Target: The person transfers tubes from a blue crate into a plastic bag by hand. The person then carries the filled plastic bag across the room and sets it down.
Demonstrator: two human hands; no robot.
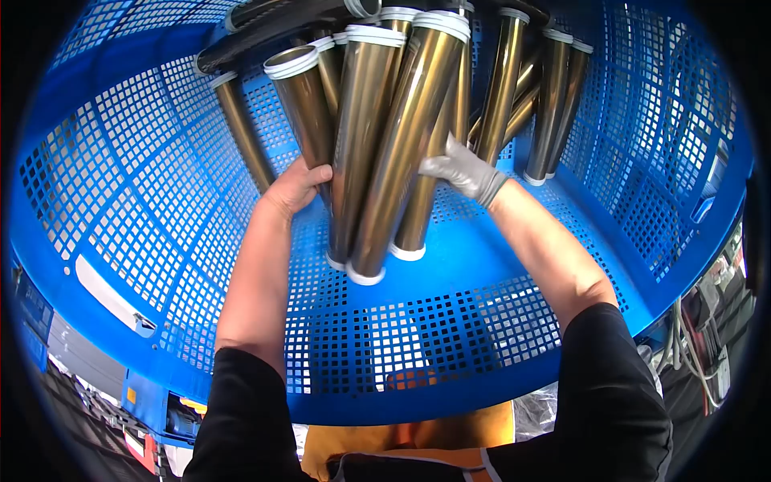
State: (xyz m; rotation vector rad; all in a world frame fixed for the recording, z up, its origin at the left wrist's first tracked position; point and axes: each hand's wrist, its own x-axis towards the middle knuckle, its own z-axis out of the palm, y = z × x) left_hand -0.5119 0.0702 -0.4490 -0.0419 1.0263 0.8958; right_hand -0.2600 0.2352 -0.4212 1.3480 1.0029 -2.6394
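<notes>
Several bronze-coloured tubes with white end rings stand bunched between my two hands, inside a blue perforated plastic basket. My bare left hand clasps the bunch from the left, its thumb across a tube and its fingers hidden behind. On the right, my right hand in a grey glove presses round the bunch, fingers partly hidden. The frontmost long tube leans with its top to the right. Beside it is another tube, and a further tube shows its lower end near my right hand.
More tubes lean at the basket's back right, among them one tall tube and a darker tube. A thin tube leans at the left. Dark tubes lie across the top. Cables hang outside at the right.
</notes>
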